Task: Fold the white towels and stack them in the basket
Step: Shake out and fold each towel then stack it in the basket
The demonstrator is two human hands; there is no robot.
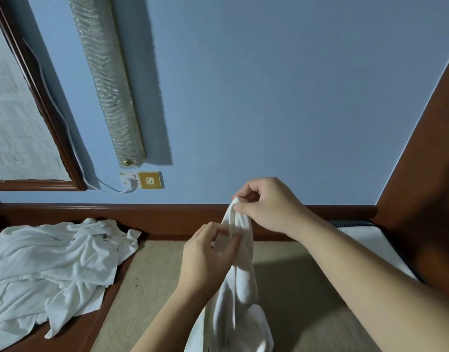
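A white towel (240, 288) hangs bunched in front of me, its lower end running out of view at the bottom. My right hand (266, 203) pinches its top end up near the wooden wall rail. Just below, my left hand (205, 255) holds an edge of the same towel between thumb and fingers. A heap of several crumpled white towels (53, 268) lies on the wooden surface at the left. No basket is in view.
A beige padded surface (307, 295) lies below my hands. A dark wooden rail (142, 214) runs along the blue wall. A white object (370, 245) sits at right beside a wooden panel (426, 174). A wall socket with a plugged cable (132, 182) is above the heap.
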